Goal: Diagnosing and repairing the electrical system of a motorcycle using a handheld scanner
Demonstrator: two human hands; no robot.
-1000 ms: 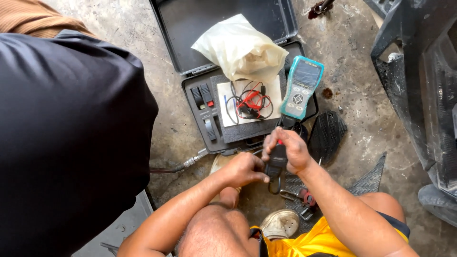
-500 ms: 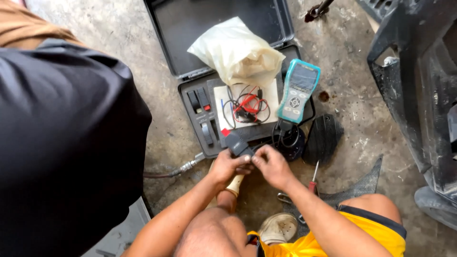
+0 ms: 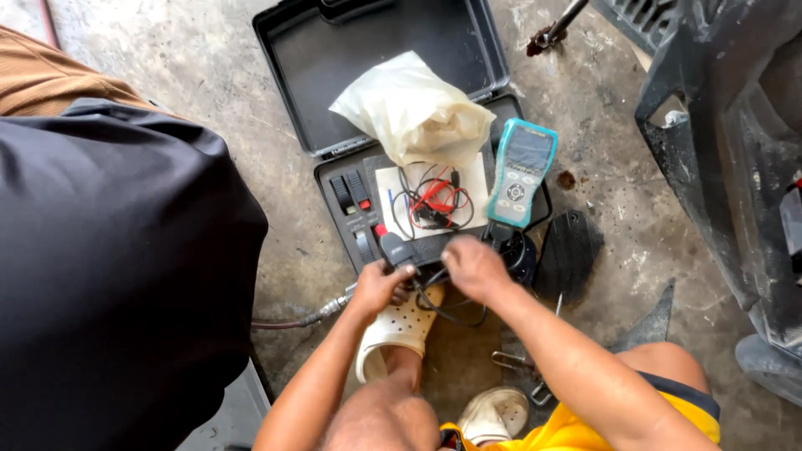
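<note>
The person is crouching over an open black case that is lying on the concrete floor. The left hand is closing around a dark grey clamp probe with a red tip, gripping its lower end just at the front edge of the case. The right hand is sitting beside it, palm down with the fingers curled in, and a black cable is running out from under it in a loop below both hands; whether the fingers are actually pinching the cable I cannot tell.

In the tray of the case, a white card is carrying a tangle of red and black test leads. A pale plastic bag is resting across the hinge of the case, above the leads. A teal handheld meter is leaning on the right edge of the tray, just above the right hand. A black glove is lying on the floor to the right of the meter.

The person's foot, in a cream clog, is standing directly under the hands. Another person in a dark shirt is filling the left side of the view
</note>
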